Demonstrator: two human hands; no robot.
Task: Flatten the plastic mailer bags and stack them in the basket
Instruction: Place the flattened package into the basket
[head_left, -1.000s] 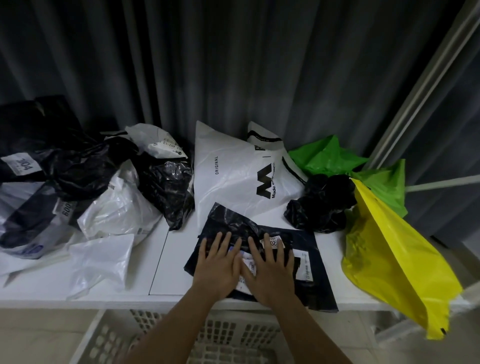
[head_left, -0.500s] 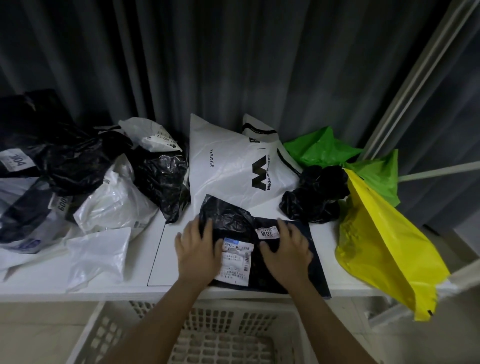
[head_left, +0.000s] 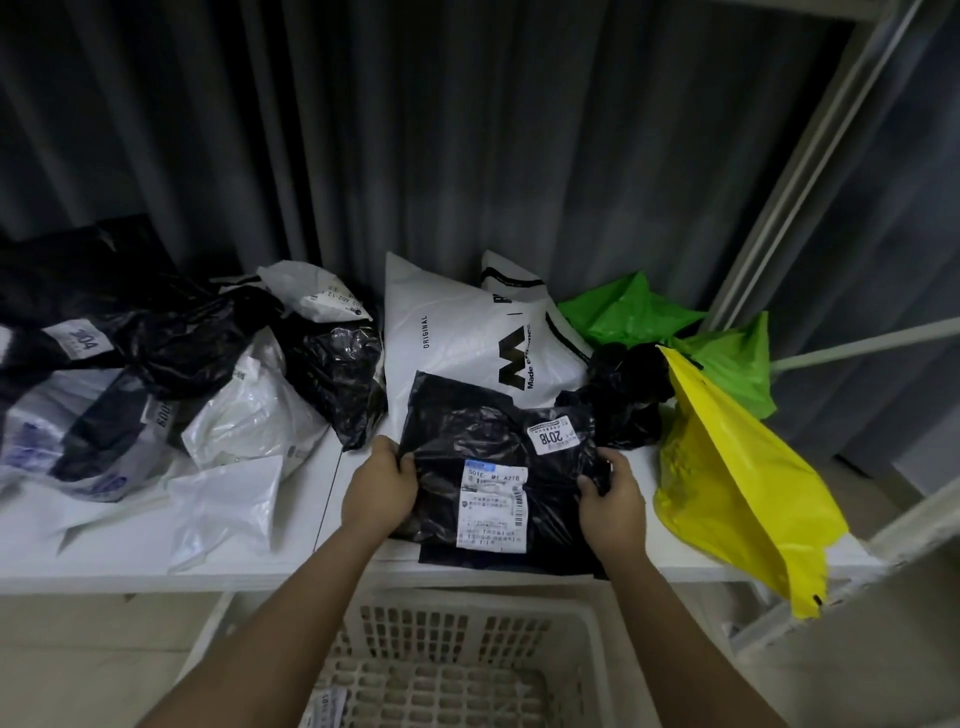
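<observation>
A black mailer bag (head_left: 483, 436) with white shipping labels lies flat at the front of the white table (head_left: 104, 551). My left hand (head_left: 376, 488) grips its left edge, fingers curled round the plastic. My right hand (head_left: 610, 499) pinches its right edge. The white slatted basket (head_left: 467, 634) stands on the floor just below the table's front edge, between my forearms; a labelled bag shows at its bottom left.
Crumpled black and white bags (head_left: 249, 415) pile up on the left of the table. A large white printed bag (head_left: 467, 343), green bags (head_left: 628, 312), a crumpled black bag (head_left: 623, 395) and a yellow bag (head_left: 737, 488) lie behind and to the right. Grey curtain behind.
My hands went from pressing flat on the middle of the black bag to its two side edges, and now grip them. The bag's near part looks lifted a little.
</observation>
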